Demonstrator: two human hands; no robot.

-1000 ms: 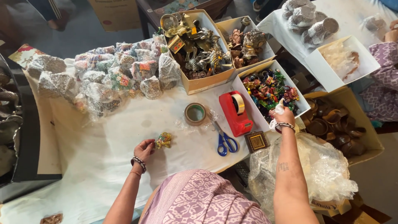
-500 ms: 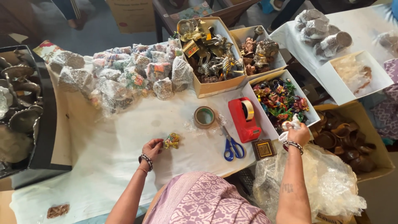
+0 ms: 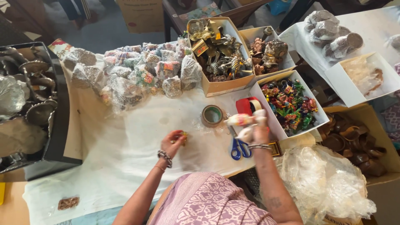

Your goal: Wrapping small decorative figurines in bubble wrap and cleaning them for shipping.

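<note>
Left hand (image 3: 173,143) pinched a small gold trinket (image 3: 183,135) against the white sheet (image 3: 125,141), fingers closed on it, left of the tape roll (image 3: 212,115). Right hand (image 3: 255,127) was raised just right of the roll, gripping a crumpled clear bag (image 3: 241,120) — motion blur, so exact finger hold hard to read, but it was closed on the plastic. Scissors (image 3: 238,146) lay below the roll, right under that hand; red dispenser (image 3: 246,105) beside the roll's right. White box (image 3: 291,104) of coloured figurines sat further right, wrapped pieces (image 3: 141,75) piled above-left of the roll.

Risks, judged: trinket was held by fingertips only — could slip or roll off toward the table edge. Swinging bag might catch the scissors or dispenser and drag them. Thin plastic could tear on the trinket's sharp metal edges.
</note>
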